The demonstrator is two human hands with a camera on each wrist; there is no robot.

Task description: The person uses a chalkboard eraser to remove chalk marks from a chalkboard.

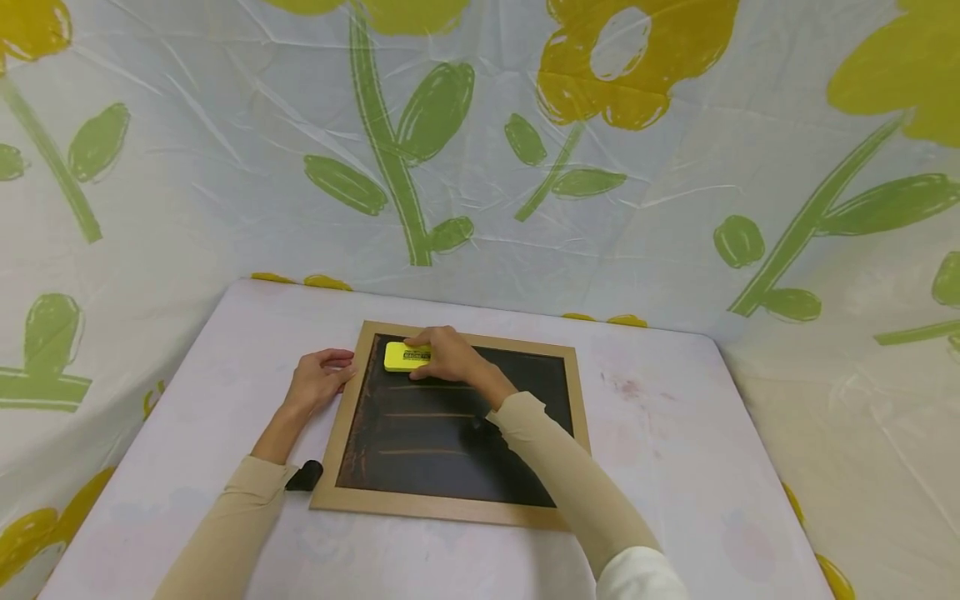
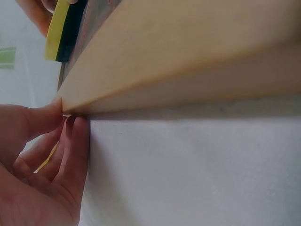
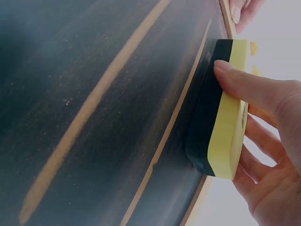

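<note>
**Yellow eraser at the top of the chalkboard**

In the head view, I see the black chalkboard (image 1: 435, 433) in its light tan wooden frame (image 1: 450, 507), lying on the pale, flat worktop (image 1: 660, 483). The right hand (image 1: 448, 354) has the yellow, brick-shaped eraser (image 1: 395, 357) near the board's top left corner. Thin orange-brown lines (image 1: 427, 415) lie below it. I think the step is wiping the board.

In the left wrist view, the left hand pinches the frame's edge.

In the right wrist view, thumb and fingers clamp the eraser, dark pad toward the board. My guess: next, press it flat and slide it along the nearest line.
</note>
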